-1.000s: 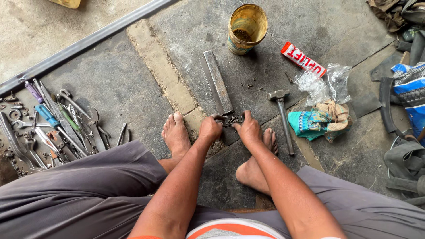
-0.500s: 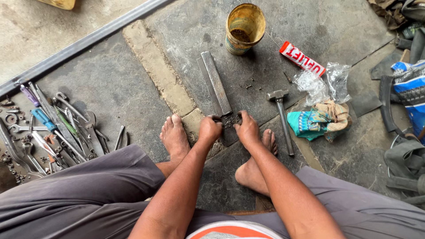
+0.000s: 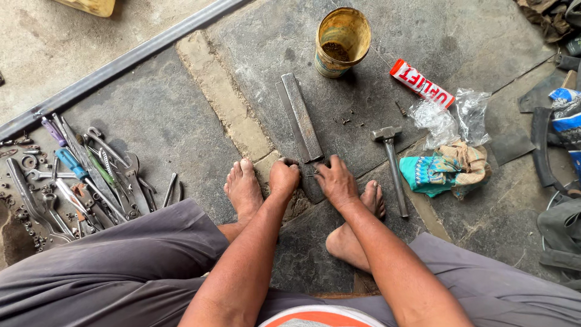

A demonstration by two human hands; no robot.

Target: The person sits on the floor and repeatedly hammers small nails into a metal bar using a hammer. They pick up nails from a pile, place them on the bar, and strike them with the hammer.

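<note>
We see our left hand (image 3: 283, 177) curled into a loose fist on the stone floor (image 3: 169, 115), at the near end of a flat steel bar (image 3: 299, 116) that lies between our bare feet and a rusty tin can (image 3: 342, 41). Our right hand (image 3: 336, 181) is bent over just beside that end, fingertips pinching something small and dark; we cannot make out what. A hammer (image 3: 390, 163) lies right of it, near a crumpled cloth (image 3: 445, 169). A heap of wrenches and screwdrivers (image 3: 72, 175) lies at left, partly cut off.
</note>
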